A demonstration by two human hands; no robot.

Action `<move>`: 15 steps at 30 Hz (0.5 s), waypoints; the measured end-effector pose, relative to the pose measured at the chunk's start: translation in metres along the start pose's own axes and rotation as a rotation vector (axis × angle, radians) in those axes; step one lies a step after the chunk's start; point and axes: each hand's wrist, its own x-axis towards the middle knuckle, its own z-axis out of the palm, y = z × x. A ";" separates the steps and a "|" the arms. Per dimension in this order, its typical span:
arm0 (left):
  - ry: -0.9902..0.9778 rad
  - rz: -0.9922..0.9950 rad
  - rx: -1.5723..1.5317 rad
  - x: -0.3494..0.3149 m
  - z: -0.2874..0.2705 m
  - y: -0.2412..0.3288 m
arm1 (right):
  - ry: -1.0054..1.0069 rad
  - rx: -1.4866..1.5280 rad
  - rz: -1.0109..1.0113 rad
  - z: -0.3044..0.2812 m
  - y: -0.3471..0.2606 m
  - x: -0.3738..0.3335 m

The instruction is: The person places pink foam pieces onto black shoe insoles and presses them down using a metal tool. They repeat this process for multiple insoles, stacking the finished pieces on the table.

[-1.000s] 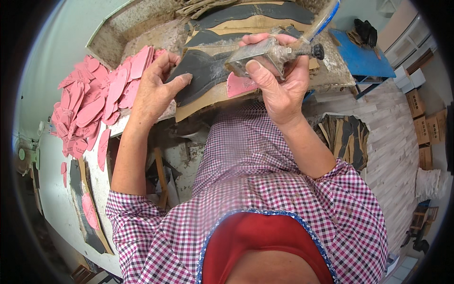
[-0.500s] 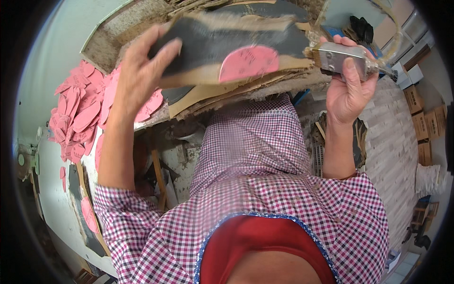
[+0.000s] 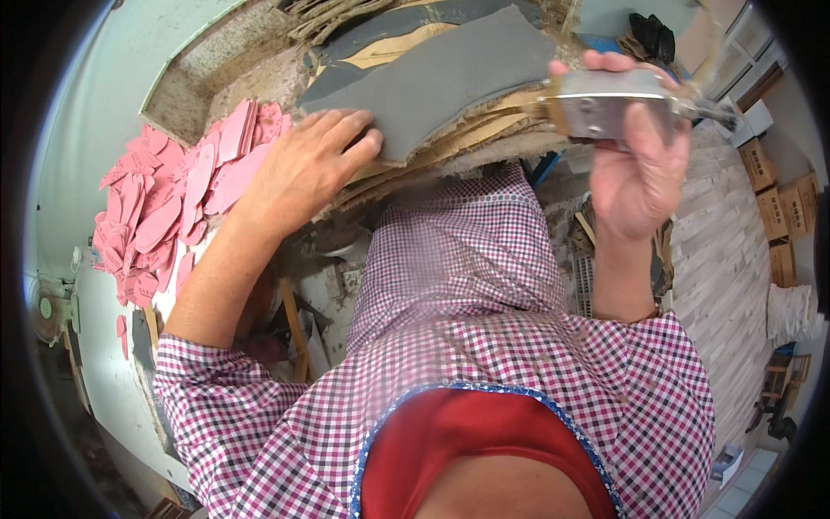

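My left hand (image 3: 316, 164), fingers bent, is closed over the near left corner of a dark grey sheet (image 3: 458, 82); the undersides of the fingers are hidden. This sheet has a ragged near edge and lies grey side up on a stack of tan and dark sheets (image 3: 488, 130). Held in my right hand (image 3: 635, 182) is a boxy metal hand tool (image 3: 609, 105), thumb on its near face and fingers behind it. It is slightly blurred, just off the sheet's right end, with a hose fitting at its right.
Pink sole-shaped pieces (image 3: 156, 212) are heaped left of my left arm. Behind them stands a fuzzy tray wall (image 3: 203, 73). A hose (image 3: 713, 52) rises from the tool. Cardboard boxes (image 3: 791, 208) stand on the floor at right. A black bag (image 3: 653, 39) lies at the back right.
My left hand has come down from above onto the sheet's corner. A plain grey face now shows where a sheet bearing a pink piece was. The tool moved slightly left.
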 end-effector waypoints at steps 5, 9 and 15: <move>0.180 -0.084 -0.103 -0.011 0.006 0.005 | -0.111 -0.062 0.012 0.021 0.052 -0.014; 0.228 -0.054 -0.096 -0.009 0.006 0.003 | -0.070 -0.231 0.060 0.031 0.062 -0.012; 0.246 -0.028 -0.063 -0.012 0.015 0.005 | 0.078 -0.494 -0.074 -0.032 0.047 0.022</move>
